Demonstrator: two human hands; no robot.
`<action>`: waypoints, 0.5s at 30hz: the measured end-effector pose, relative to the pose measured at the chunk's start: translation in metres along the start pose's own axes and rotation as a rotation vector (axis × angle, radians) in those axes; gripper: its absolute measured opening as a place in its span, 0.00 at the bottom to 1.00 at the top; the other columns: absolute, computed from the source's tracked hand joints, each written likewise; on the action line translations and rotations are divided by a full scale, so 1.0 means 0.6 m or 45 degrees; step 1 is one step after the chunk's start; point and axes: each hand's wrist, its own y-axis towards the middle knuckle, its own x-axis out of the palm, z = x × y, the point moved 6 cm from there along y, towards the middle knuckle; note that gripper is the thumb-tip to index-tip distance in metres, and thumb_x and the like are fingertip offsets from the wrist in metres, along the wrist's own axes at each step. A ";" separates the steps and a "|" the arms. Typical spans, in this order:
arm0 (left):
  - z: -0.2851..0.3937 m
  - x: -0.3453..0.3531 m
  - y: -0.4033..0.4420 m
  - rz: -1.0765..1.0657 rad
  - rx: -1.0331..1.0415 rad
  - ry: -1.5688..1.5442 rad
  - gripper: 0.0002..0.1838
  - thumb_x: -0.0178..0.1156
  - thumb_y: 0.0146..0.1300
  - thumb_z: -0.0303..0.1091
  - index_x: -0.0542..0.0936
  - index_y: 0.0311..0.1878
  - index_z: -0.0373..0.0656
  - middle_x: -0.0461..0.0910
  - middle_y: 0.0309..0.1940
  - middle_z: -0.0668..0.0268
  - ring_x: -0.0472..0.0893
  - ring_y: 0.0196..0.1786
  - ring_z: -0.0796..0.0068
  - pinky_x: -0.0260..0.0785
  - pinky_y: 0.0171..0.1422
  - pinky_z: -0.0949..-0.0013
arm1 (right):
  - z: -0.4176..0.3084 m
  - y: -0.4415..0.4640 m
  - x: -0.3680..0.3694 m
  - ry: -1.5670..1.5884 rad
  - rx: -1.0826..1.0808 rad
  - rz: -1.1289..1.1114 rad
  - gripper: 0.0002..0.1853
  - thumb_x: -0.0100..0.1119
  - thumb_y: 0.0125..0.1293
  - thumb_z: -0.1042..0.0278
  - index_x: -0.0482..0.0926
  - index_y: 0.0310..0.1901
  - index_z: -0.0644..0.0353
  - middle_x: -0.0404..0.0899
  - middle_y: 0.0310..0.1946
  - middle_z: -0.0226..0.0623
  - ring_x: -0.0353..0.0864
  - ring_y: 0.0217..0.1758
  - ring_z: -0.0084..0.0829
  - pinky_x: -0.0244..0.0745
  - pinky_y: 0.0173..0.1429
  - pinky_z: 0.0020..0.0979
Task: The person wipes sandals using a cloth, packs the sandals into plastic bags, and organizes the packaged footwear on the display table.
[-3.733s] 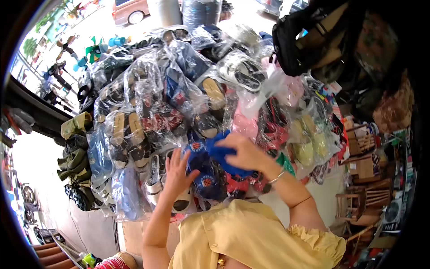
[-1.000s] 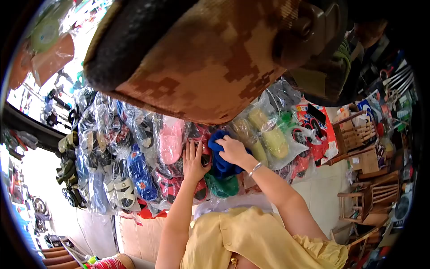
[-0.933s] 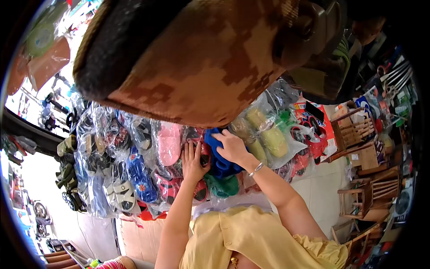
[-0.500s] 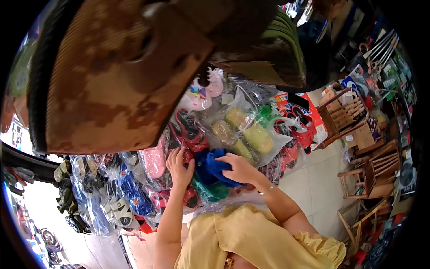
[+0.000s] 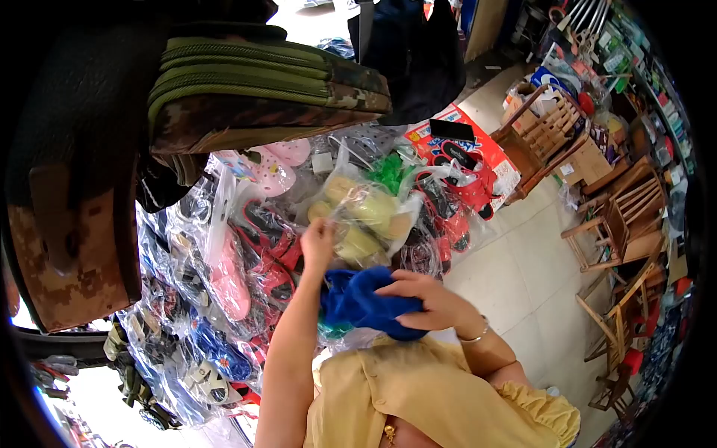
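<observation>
My right hand (image 5: 433, 300) grips a bunched blue cloth (image 5: 373, 299) just in front of my chest, thumb and fingers curled over its right side. Farther out, my left hand (image 5: 317, 245) has its fingers drawn together at the near-left edge of a clear plastic bag (image 5: 407, 224). Inside that bag lie yellow-green slippers (image 5: 358, 245). Red and black sandals (image 5: 261, 228) in plastic lie left of my left hand, beside a pink slipper (image 5: 230, 284). Something green shows partly beneath the blue cloth.
Camouflage bags (image 5: 261, 97) hang close at the upper left. A black phone (image 5: 452, 131) rests on a red printed sheet (image 5: 493, 153) at the back. Wooden chairs (image 5: 612, 224) stand on the tiled floor to the right. Bagged blue sandals (image 5: 216, 347) lie at the left.
My left hand has moved away from the red sandals to the slipper bag's edge. The blue cloth has come slightly nearer in my right hand. The view has shifted, showing more of the hanging bags.
</observation>
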 end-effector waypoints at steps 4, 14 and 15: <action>0.038 -0.071 0.007 -0.048 -0.064 -0.385 0.05 0.53 0.71 0.24 0.79 0.44 0.37 0.78 0.32 0.75 0.73 0.34 0.85 0.66 0.39 0.78 | -0.014 -0.041 -0.098 -0.126 -0.056 0.253 0.30 0.68 0.52 0.55 0.80 0.55 0.64 0.78 0.54 0.49 0.77 0.56 0.50 0.67 0.64 0.43; -0.031 -0.058 -0.061 -0.003 0.023 -0.226 0.08 0.57 0.66 0.23 0.80 0.46 0.36 0.76 0.33 0.66 0.75 0.34 0.76 0.69 0.40 0.74 | 0.244 0.091 0.054 -0.921 0.385 0.160 0.26 0.65 0.52 0.65 0.78 0.56 0.51 0.76 0.46 0.47 0.79 0.47 0.53 0.78 0.51 0.46; -0.027 -0.062 -0.067 0.009 0.040 -0.075 0.08 0.58 0.63 0.23 0.81 0.45 0.36 0.77 0.32 0.59 0.77 0.34 0.70 0.70 0.40 0.70 | 0.227 0.088 0.060 -0.908 0.393 0.125 0.25 0.64 0.52 0.66 0.79 0.55 0.53 0.77 0.46 0.46 0.80 0.48 0.52 0.78 0.52 0.46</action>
